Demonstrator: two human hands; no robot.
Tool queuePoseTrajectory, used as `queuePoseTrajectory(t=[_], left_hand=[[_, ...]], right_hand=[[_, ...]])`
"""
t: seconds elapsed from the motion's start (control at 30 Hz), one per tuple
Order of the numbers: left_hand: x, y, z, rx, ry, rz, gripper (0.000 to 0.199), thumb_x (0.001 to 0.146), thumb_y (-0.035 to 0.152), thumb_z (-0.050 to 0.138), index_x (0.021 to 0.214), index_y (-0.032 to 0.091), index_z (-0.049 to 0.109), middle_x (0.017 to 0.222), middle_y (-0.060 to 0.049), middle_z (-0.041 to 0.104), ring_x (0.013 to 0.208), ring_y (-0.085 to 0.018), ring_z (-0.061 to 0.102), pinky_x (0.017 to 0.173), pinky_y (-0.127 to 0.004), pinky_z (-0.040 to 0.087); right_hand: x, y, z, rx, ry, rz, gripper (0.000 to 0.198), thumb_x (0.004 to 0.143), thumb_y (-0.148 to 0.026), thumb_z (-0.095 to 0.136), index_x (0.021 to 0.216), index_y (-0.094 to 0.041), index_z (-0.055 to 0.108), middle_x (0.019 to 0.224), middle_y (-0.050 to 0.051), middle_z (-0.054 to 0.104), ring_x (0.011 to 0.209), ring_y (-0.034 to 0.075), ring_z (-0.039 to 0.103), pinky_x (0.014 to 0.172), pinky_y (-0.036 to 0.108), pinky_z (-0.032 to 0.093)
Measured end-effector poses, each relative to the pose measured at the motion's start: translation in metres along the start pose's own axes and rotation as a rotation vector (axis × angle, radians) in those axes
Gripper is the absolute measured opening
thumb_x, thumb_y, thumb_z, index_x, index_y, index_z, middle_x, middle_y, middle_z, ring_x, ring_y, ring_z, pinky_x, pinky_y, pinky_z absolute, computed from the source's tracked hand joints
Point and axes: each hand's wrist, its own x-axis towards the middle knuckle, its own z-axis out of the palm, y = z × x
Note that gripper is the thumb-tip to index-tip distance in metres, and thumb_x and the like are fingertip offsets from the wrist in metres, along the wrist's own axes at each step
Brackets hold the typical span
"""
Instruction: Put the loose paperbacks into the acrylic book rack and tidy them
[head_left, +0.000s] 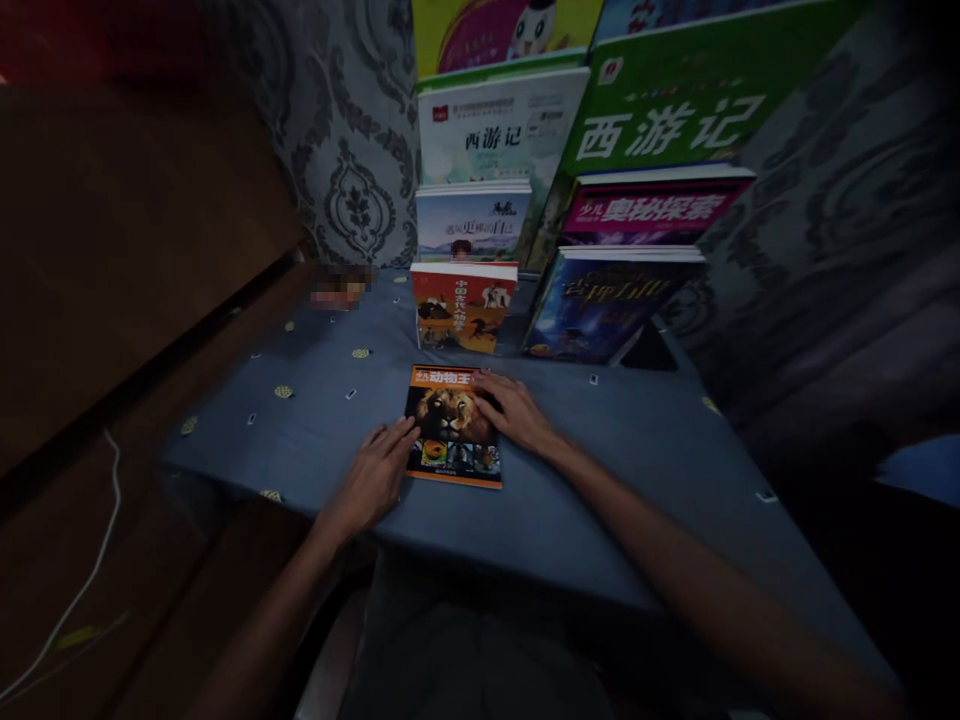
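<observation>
"Bare forearms (pixel 645 530) nearest us, reaching in over the cloth — what's at the end of them?"

"My hands, spread apart, neither clamped on anything! Left hand (pixel 373 475) at the left edge of the lion book (pixel 454 425), right hand (pixel 517 410) over its upper right corner. Book's between them, flat on the blue-grey tablecloth (pixel 600 450)."

"How far along?"

"It's down, closed, cover up, fairly straight in front of me — that much looks done. No inside page shows. What's left, I can't call from here."

"And the print?"

"Big 动物王, small 少儿 beside it; my right fingers hide the title's end. Standing behind: 西游记 twice, on a white book (pixel 487 120) and a green book (pixel 667 130); 少儿 奥秘探索 on a pink book (pixel 652 210); 中国古代人物 running down a red book (pixel 465 310), the last part unclear. That dark blue book (pixel 600 310)? Gold lettering, too fancy for me. Small logos? Too tiny."
</observation>
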Motion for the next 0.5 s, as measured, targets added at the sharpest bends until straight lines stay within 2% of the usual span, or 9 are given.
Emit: queuePoseTrajectory(t=[0.23, 0.37, 0.5], left_hand=[[0.0, 0.0, 0.0, -0.017, 0.015, 0.009, 0.054, 0.094, 0.007, 0.039, 0.146, 0.019, 0.048, 0.152, -0.013, 0.052, 0.142, -0.024, 0.048, 0.116, -0.05, 0.042], [0.0, 0.001, -0.001, -0.029, 0.012, 0.013, 0.052, 0.097, 0.01, 0.038, 0.147, 0.02, 0.047, 0.151, -0.012, 0.052, 0.142, -0.024, 0.049, 0.117, -0.05, 0.042], [-0.001, 0.0, 0.001, -0.028, 0.02, 0.027, 0.057, 0.097, 0.009, 0.036, 0.152, 0.022, 0.041, 0.153, -0.012, 0.051, 0.143, -0.024, 0.047, 0.117, -0.052, 0.041]], right_hand=[[-0.037, -0.027, -0.02, -0.018, -0.074, -0.042, 0.036, 0.098, -0.03, 0.053, 0.133, -0.025, 0.062, 0.144, 0.012, 0.061, 0.139, 0.028, 0.052, 0.115, 0.059, 0.038], [-0.066, -0.045, -0.033, -0.012, -0.156, -0.086, 0.044, 0.097, -0.037, 0.059, 0.139, -0.024, 0.057, 0.15, 0.014, 0.054, 0.144, 0.03, 0.045, 0.116, 0.063, 0.036], [-0.08, -0.052, -0.038, 0.006, -0.166, -0.11, 0.048, 0.094, -0.042, 0.064, 0.139, -0.026, 0.058, 0.151, 0.014, 0.053, 0.143, 0.03, 0.046, 0.116, 0.063, 0.035]])
